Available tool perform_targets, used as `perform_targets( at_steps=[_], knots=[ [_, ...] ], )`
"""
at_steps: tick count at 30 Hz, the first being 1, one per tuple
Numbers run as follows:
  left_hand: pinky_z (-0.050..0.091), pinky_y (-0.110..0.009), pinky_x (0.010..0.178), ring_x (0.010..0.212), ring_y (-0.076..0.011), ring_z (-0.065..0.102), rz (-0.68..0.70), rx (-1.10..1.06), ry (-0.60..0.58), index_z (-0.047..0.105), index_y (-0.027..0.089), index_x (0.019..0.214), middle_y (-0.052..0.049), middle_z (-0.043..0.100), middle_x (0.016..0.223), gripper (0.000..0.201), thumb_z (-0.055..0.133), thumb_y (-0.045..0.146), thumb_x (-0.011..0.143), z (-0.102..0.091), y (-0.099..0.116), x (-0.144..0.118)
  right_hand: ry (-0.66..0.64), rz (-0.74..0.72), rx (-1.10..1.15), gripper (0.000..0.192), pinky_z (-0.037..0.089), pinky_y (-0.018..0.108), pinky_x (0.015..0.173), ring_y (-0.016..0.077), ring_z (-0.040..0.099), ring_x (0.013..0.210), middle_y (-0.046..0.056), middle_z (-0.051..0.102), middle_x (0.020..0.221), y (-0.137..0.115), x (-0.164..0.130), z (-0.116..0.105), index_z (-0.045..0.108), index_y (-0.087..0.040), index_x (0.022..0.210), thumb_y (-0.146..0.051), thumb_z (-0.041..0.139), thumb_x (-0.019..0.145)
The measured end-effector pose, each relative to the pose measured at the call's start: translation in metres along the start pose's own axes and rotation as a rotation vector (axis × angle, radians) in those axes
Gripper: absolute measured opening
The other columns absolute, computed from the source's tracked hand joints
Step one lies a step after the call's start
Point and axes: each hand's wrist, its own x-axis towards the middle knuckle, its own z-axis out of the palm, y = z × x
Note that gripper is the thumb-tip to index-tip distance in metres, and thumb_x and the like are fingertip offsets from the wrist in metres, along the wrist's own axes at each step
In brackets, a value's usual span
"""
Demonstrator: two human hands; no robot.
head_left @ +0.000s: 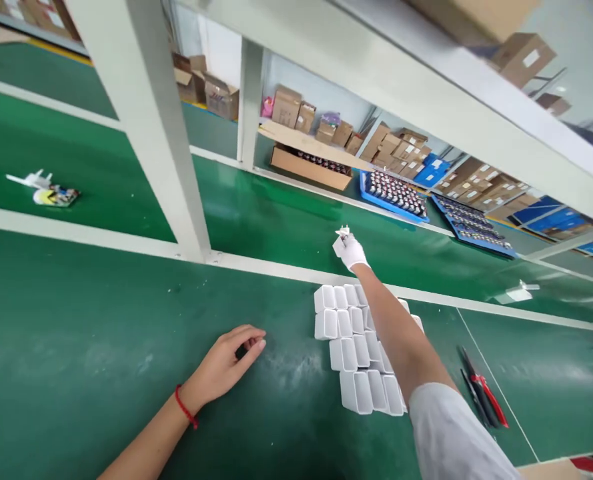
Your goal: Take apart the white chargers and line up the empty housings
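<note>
My right hand (353, 253), in a white glove, reaches over the white rail and is closed on a small white plug piece (343, 232) with prongs pointing up. Below that arm, rows of open white plastic cases (349, 353) stand packed together on the green table, and my forearm hides part of them. To their left my bare left hand (233, 357), with a red cord at the wrist, hovers over or rests on the table. Its fingers are loosely curved, apart from the thumb, with nothing between them.
Red-and-black handled pliers (491, 400) lie at the right. Beyond the white rail (271, 269), small white parts (46, 190) sit far left. Blue trays (393, 195) of small parts and cardboard boxes (286, 107) line the back. A white post (149, 133) rises left of centre.
</note>
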Motion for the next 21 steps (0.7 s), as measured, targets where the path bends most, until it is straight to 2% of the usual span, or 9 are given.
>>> perform_targets(
  at_steps=[2,5,8,11,13,15,18,21],
  knots=[
    [0.055,-0.028,0.074,0.078,-0.0147,0.064,0.003,0.007,0.013,0.067,0.023,0.103,-0.003,0.067,0.096,0.026,0.051,0.043,0.096,0.001,-0.004,-0.002,-0.008,0.037,0.04,0.038,0.053,0.045,0.092,0.0221,0.062,0.108,0.009,0.06,0.125,0.017,0.0,-0.007,0.057,-0.017,0.124,-0.039,0.059,0.093],
    [0.057,-0.031,0.079,0.084,-0.0169,0.065,-0.025,0.025,0.035,0.064,0.026,0.112,-0.004,0.067,0.102,0.029,0.054,0.046,0.094,0.003,-0.006,-0.006,0.01,0.057,0.12,0.054,0.045,0.051,0.105,0.0266,0.058,0.121,0.013,0.057,0.136,0.063,-0.018,-0.045,0.05,-0.018,0.136,-0.046,0.06,0.091],
    [0.057,-0.038,0.087,0.098,-0.0211,0.065,-0.113,0.039,0.036,0.053,0.03,0.132,-0.006,0.063,0.119,0.044,0.051,0.051,0.094,0.007,0.004,-0.005,0.023,0.042,0.216,0.076,0.034,0.047,0.117,0.0284,0.048,0.135,0.014,0.051,0.145,0.123,-0.064,-0.094,0.04,-0.021,0.147,-0.062,0.056,0.086],
    [0.048,-0.047,0.105,0.129,-0.0274,0.052,-0.144,0.032,-0.01,0.036,0.033,0.146,-0.007,0.047,0.146,0.057,0.048,0.055,0.094,0.024,0.026,0.014,-0.023,0.027,0.307,0.083,0.026,0.046,0.121,0.0291,0.038,0.142,0.01,0.046,0.15,0.173,-0.12,-0.119,0.045,-0.022,0.145,-0.074,0.051,0.081],
    [0.032,-0.051,0.118,0.145,-0.0294,0.031,-0.099,0.026,-0.036,0.029,0.033,0.15,-0.005,0.031,0.158,0.066,0.049,0.058,0.093,0.044,0.042,0.039,-0.076,0.008,0.362,0.082,0.024,0.047,0.122,0.0295,0.036,0.143,0.007,0.047,0.149,0.193,-0.149,-0.117,0.051,-0.023,0.141,-0.076,0.053,0.078],
    [0.023,-0.051,0.122,0.15,-0.0297,0.018,-0.05,0.004,-0.031,0.025,0.03,0.152,-0.006,0.021,0.162,0.072,0.049,0.061,0.092,0.07,0.053,0.07,-0.122,-0.019,0.417,0.08,0.023,0.048,0.122,0.0292,0.037,0.143,0.006,0.049,0.148,0.203,-0.162,-0.107,0.054,-0.025,0.139,-0.075,0.055,0.077],
    [0.023,-0.051,0.121,0.15,-0.0307,0.018,0.004,-0.053,0.025,0.03,0.029,0.15,-0.008,0.023,0.161,0.074,0.052,0.063,0.089,0.106,0.058,0.112,-0.16,-0.041,0.499,0.076,0.022,0.048,0.123,0.0284,0.037,0.143,0.004,0.049,0.148,0.203,-0.162,-0.093,0.053,-0.026,0.14,-0.07,0.058,0.078],
    [0.03,-0.047,0.118,0.145,-0.0301,0.03,0.041,-0.068,0.127,0.046,0.026,0.141,-0.01,0.034,0.154,0.066,0.054,0.063,0.087,0.124,0.055,0.138,-0.189,-0.025,0.572,0.074,0.025,0.048,0.121,0.0291,0.039,0.142,0.005,0.052,0.145,0.196,-0.154,-0.085,0.054,-0.025,0.138,-0.067,0.063,0.078]
  ],
)
